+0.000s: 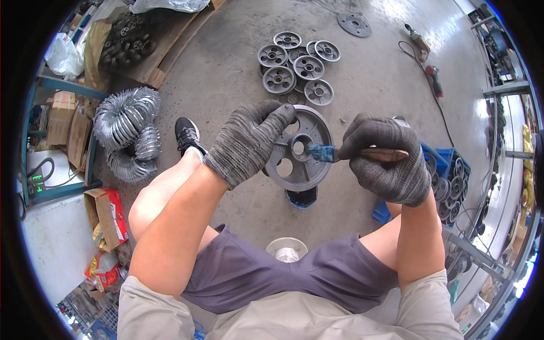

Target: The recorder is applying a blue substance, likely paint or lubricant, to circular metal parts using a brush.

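In a grey knit glove, my left hand (252,136) grips the upper left rim of a grey metal wheel (310,170), which has a central hub and round holes. My right hand (388,156), gloved alike, is closed around the wooden handle of a paintbrush (323,152). The brush's blue-stained bristles touch the wheel beside its hub. Below the wheel, partly hidden by it, a container with blue inside (301,198) stands on the floor. Several similar wheels (279,80) lie in a pile beyond my hands.
Blue crates (439,153) with more wheels stand at the right. A corded power tool (418,39) and a red-and-black tool (434,81) lie far right. Coiled silver ducting (127,127) sits at the left near my shoe (187,136). A round metal plate (354,25) lies at the back.
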Motion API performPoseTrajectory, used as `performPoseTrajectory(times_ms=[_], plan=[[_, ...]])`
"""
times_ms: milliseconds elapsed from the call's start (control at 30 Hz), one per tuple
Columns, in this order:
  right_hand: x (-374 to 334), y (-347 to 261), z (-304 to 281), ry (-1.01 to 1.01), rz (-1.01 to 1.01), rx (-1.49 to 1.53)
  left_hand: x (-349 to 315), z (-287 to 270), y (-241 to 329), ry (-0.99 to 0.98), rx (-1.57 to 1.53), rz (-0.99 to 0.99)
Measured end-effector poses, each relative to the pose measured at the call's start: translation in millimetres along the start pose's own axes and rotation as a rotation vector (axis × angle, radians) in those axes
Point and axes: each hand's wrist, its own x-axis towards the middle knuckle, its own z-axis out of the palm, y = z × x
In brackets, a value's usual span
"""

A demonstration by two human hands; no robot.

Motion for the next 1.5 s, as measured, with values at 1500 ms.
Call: performPoseTrajectory(times_ms=[1500], plan=[[-21, -19, -27, 0.487, -0.217, -0.407, 30, -5, -54, 0.154, 0.115, 0.395]])
